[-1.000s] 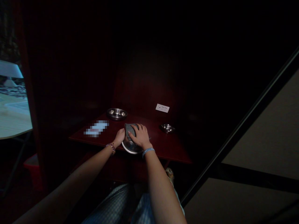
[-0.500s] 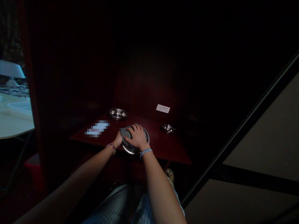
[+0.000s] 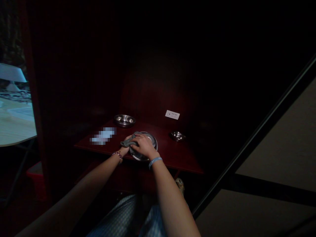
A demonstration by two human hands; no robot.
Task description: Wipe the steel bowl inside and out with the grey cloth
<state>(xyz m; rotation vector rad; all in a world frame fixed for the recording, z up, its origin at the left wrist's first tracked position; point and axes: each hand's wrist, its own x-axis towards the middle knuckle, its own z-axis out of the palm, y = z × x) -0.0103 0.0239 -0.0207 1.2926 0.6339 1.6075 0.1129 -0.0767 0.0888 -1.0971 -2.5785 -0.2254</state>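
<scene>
A round steel plate (image 3: 151,142) lies near the front edge of a dark red table (image 3: 172,158). My right hand (image 3: 144,146) presses a grey cloth (image 3: 127,141) onto the plate, fingers curled over the cloth. The cloth hangs off the plate's left side. My left hand (image 3: 125,150) sits at the plate's left rim, mostly hidden behind the cloth and my right hand; its fingers do not show.
A steel bowl (image 3: 124,120) stands at the back left of the table, a smaller steel bowl (image 3: 177,135) at the right. A white socket plate (image 3: 172,114) is on the wall behind. A blurred white item (image 3: 102,136) lies at the left. Surroundings are dark.
My right hand has dragged the cloth leftward across the plate, baring the plate's right part. The plate now sits a little farther from the table's front edge.
</scene>
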